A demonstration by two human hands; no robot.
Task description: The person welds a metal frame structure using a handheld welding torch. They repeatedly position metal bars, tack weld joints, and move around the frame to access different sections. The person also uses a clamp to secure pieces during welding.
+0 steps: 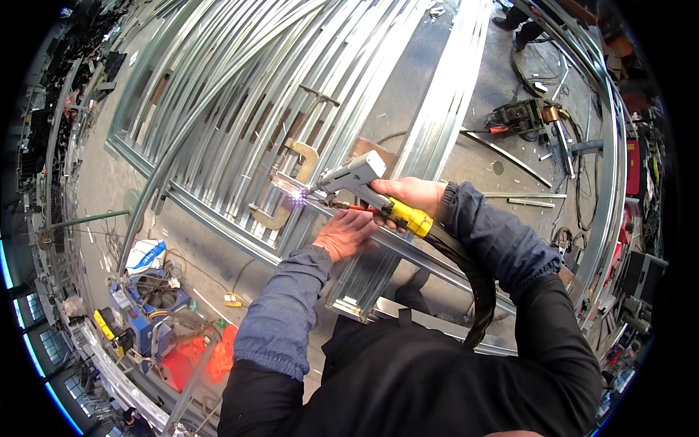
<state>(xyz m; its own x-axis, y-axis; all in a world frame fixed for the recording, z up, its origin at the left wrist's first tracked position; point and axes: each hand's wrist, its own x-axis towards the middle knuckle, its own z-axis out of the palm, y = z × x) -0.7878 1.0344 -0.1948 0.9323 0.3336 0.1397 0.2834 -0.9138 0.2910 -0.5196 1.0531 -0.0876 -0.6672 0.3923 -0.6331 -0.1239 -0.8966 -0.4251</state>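
My right hand [413,195] is closed around a welding gun [354,175] with a pale grey body and a yellow collar. A thick black hose trails from the gun back towards my body. At the gun's tip a bright violet-white spark [296,196] glows against a metal joint. My left hand [347,231] lies with its fingers stretched out on the steel tube, just below the gun. A thin red piece [358,207] shows between the hands; its kind I cannot make out. Beside the spark, a tan C-shaped clamp [303,162] and a second clamp [269,217] sit on the frame.
Many long galvanized tubes [240,124] lie side by side on the frame. At the lower left stand a blue machine [142,313] and orange-red cloth [218,357]. A dark machine with cables [517,116] sits on the floor at right. Someone's legs [520,29] show at the far right.
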